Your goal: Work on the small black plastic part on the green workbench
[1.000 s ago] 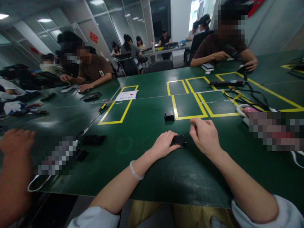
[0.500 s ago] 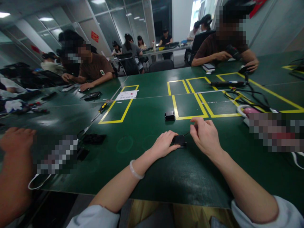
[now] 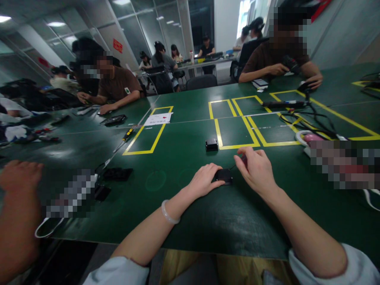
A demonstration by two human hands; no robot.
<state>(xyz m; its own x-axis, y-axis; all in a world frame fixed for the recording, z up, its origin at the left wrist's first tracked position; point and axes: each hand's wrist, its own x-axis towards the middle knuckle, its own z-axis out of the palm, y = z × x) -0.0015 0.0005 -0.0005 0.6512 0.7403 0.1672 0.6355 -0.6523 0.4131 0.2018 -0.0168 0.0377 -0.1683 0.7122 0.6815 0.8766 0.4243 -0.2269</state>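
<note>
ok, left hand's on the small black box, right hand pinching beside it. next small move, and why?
Probably ease the right hand toward the small black box, guiding what looks like a thin lead in at its right edge. The left hand pins the box flat on the green table, and the pinched fingertips sit just off that edge.

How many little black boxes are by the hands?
2: the near box touching the left hand; the far box beyond, beside yellow tape. Others may be hidden.

Green table [image 3: 178,221] w/ yellow tape boxes [image 3: 237,146]; glass partitions [image 3: 142,27] behind; ceiling lights [image 3: 3,18] on.
</note>
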